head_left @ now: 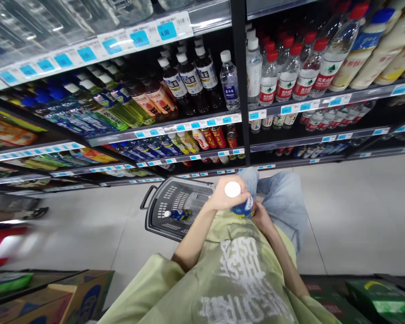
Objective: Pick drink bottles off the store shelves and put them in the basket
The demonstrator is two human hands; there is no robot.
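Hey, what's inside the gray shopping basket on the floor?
A white-capped blue bottle lies inside the basket. The left forearm covers part of the basket's right side; whatever lies behind it can't be seen.

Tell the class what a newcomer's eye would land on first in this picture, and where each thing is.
Near the centre, the bright white cap of a blue-labelled bottle stands out, with the left hand gripping just below it and the right hand by its lower part. On the floor to the left sits a grey basket with another bottle lying inside. Red-capped bottles glow on the shelf at upper right.
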